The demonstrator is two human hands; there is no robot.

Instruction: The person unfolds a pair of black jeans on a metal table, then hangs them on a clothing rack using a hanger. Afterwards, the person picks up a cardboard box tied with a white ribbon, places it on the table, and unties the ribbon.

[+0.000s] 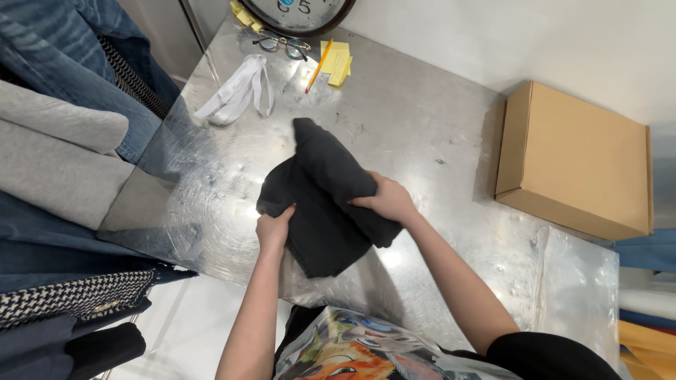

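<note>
A dark grey folded garment [320, 197] lies on the shiny metal table [422, 119], one part of it folded over toward the far side. My left hand [273, 230] presses on its near left edge, fingers curled onto the cloth. On the right fold, my right hand [386, 200] grips the fabric. Both hands touch the garment at its near side.
A closed brown cardboard box [574, 158] sits at the right. A clear plastic bag [577, 288] lies near it. At the far edge are a white strap [238, 91], glasses [282, 43], yellow notes [336, 60] with a pencil [318, 67], and a round clock [296, 14]. Hanging clothes [63, 141] crowd the left.
</note>
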